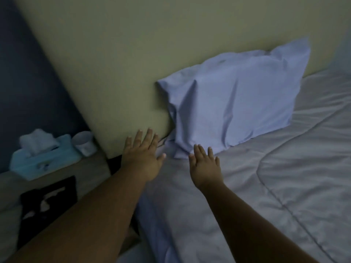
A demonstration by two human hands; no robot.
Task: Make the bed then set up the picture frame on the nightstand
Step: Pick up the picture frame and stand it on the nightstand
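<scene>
A pale blue pillow (233, 103) leans upright against the cream headboard (117, 69) at the head of the bed. A light quilted comforter (284, 177) covers the mattress. My left hand (143, 156) is flat with fingers spread by the bed's near corner, just left of the pillow's lower edge. My right hand (206, 167) is also flat and spread on the comforter, its fingertips at the pillow's bottom corner. Both hands hold nothing. A black picture frame (48, 204) lies flat on the nightstand (91, 171) to the left.
On the nightstand stand a teal tissue box (43, 160) and a white cup (83, 143), close to the headboard's edge. A dark blue wall (28, 82) is behind them. A narrow dark gap separates nightstand and bed.
</scene>
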